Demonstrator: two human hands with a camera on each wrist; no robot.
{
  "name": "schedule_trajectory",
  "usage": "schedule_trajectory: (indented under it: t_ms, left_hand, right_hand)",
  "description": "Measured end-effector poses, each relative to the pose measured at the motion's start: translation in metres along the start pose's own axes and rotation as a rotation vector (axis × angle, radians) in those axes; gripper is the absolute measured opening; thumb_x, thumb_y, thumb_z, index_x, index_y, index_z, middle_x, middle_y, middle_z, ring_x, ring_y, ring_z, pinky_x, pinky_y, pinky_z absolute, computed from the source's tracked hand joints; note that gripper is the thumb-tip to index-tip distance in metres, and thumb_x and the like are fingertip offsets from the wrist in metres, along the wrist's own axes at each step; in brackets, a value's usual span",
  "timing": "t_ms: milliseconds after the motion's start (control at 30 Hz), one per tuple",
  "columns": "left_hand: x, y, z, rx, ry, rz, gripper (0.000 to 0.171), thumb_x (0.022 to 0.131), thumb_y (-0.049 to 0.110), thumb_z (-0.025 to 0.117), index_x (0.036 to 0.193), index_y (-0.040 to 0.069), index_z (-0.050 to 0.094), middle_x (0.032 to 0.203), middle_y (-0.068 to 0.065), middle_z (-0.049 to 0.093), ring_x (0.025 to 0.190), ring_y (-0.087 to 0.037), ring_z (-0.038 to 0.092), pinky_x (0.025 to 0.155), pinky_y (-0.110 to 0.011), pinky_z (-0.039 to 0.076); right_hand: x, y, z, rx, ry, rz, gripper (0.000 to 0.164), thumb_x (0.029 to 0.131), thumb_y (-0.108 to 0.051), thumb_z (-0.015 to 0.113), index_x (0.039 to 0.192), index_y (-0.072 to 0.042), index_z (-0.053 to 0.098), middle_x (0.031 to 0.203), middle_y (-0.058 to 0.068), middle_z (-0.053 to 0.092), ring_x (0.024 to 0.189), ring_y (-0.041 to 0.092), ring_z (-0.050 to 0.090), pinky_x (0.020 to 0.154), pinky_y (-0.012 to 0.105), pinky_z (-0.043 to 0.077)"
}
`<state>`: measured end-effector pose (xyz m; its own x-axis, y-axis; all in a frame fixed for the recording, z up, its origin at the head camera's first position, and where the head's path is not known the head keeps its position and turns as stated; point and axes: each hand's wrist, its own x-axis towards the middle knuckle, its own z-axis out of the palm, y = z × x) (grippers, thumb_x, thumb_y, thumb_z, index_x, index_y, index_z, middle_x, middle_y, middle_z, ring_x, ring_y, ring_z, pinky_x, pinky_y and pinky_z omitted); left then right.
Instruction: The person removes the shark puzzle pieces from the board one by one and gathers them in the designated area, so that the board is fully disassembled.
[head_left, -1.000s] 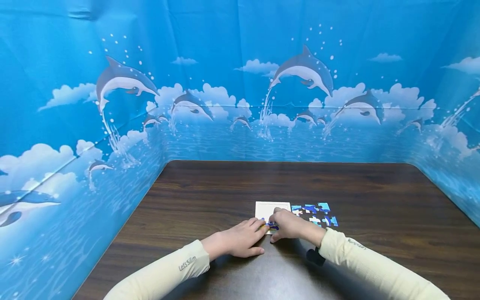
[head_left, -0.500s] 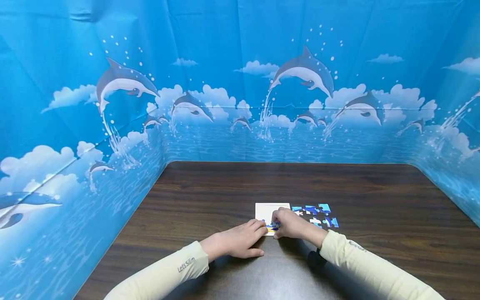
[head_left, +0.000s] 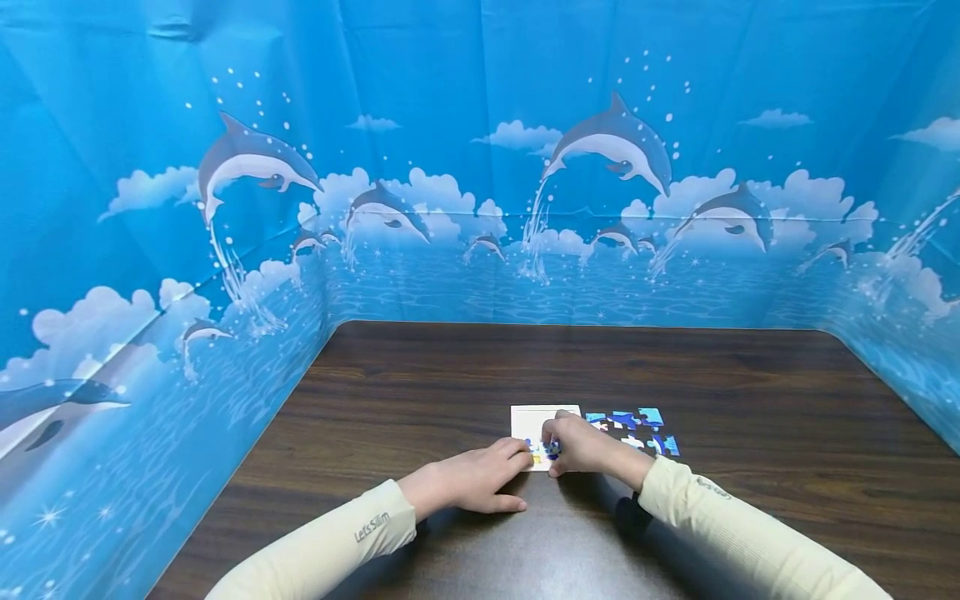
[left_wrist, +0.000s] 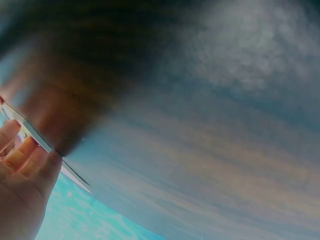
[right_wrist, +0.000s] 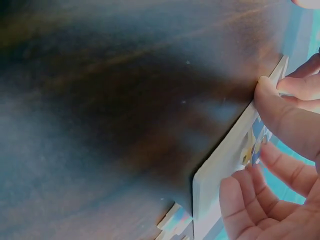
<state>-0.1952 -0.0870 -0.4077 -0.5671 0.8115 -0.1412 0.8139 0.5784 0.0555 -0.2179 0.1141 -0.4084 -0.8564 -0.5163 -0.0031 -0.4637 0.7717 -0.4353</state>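
Observation:
A white puzzle tray (head_left: 528,421) lies on the dark table, with a few blue and yellow pieces (head_left: 536,457) in its near part. My left hand (head_left: 486,477) rests its fingertips over the tray's near left side, fingers fairly straight and thumb spread on the table. Over the tray's near right side, my right hand (head_left: 587,444) pinches a small blue puzzle piece (head_left: 554,448) between thumb and index finger. In the right wrist view the thumb reaches the tray rim (right_wrist: 220,155), and the other fingers curl near the yellow and blue pieces (right_wrist: 255,147).
Several loose puzzle pieces (head_left: 649,417) in blue and white lie right of the tray, partly behind my right hand. A dark wood table (head_left: 420,375) extends around, bounded by a blue dolphin-print curtain (head_left: 450,167). A dark object (head_left: 632,512) sits under my right wrist.
My right thumb and fingers have shifted slightly right over the tray, uncovering more of the yellow and blue pieces. The left hand stays almost in place.

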Motion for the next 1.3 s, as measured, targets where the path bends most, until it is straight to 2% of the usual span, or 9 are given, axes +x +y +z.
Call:
schedule_trajectory:
  t_ms: [167, 333, 533, 833, 1100, 1300]
  left_hand:
    - [0.0, 0.0, 0.001, 0.009, 0.006, 0.005, 0.047, 0.091, 0.045, 0.055, 0.126, 0.014, 0.045, 0.135, -0.003, 0.041, 0.129, -0.015, 0.039, 0.1, -0.026, 0.043]
    - [0.002, -0.003, 0.004, 0.03, 0.015, 0.012, 0.046, 0.091, 0.046, 0.055, 0.122, 0.015, 0.046, 0.133, -0.002, 0.041, 0.126, -0.013, 0.04, 0.098, -0.024, 0.044]
    - [0.003, -0.004, 0.006, 0.035, 0.023, 0.017, 0.044, 0.091, 0.045, 0.056, 0.121, 0.014, 0.047, 0.131, -0.002, 0.042, 0.124, -0.014, 0.042, 0.099, -0.025, 0.044]
    - [0.002, -0.003, 0.007, 0.037, 0.037, 0.027, 0.043, 0.091, 0.044, 0.056, 0.119, 0.013, 0.047, 0.132, -0.003, 0.042, 0.125, -0.015, 0.042, 0.1, -0.025, 0.043]
    - [0.002, -0.003, 0.006, 0.038, 0.037, 0.036, 0.048, 0.091, 0.044, 0.055, 0.125, 0.012, 0.045, 0.133, -0.004, 0.042, 0.127, -0.015, 0.041, 0.101, -0.026, 0.043]
    - [0.001, -0.005, 0.006, 0.032, 0.024, 0.032, 0.052, 0.092, 0.045, 0.054, 0.13, 0.012, 0.043, 0.136, -0.005, 0.04, 0.131, -0.017, 0.039, 0.103, -0.027, 0.041]
  right_hand:
    - [-0.002, 0.003, 0.0, 0.011, 0.025, -0.077, 0.038, 0.059, -0.008, 0.087, 0.086, -0.005, 0.06, 0.082, 0.006, 0.057, 0.073, 0.013, 0.048, 0.063, 0.024, 0.042]
    - [0.0, 0.002, -0.002, -0.004, 0.032, -0.154, 0.039, 0.06, -0.005, 0.086, 0.091, -0.002, 0.063, 0.084, 0.007, 0.063, 0.076, 0.015, 0.054, 0.067, 0.026, 0.047]
    - [-0.001, 0.0, -0.002, -0.021, 0.053, -0.145, 0.034, 0.062, -0.001, 0.084, 0.092, 0.001, 0.07, 0.086, 0.008, 0.064, 0.079, 0.016, 0.058, 0.07, 0.028, 0.052]
    - [-0.005, -0.002, -0.003, -0.043, 0.065, -0.155, 0.03, 0.064, 0.0, 0.083, 0.091, 0.001, 0.071, 0.084, 0.007, 0.061, 0.076, 0.014, 0.056, 0.066, 0.024, 0.05]
    - [-0.005, 0.005, -0.002, 0.093, 0.099, -0.133, 0.03, 0.063, 0.0, 0.082, 0.091, 0.002, 0.071, 0.077, 0.005, 0.056, 0.068, 0.01, 0.045, 0.057, 0.018, 0.038]
    - [-0.005, 0.015, -0.001, 0.318, 0.121, -0.066, 0.027, 0.064, 0.0, 0.081, 0.088, 0.002, 0.069, 0.075, 0.005, 0.06, 0.065, 0.006, 0.049, 0.057, 0.018, 0.042]
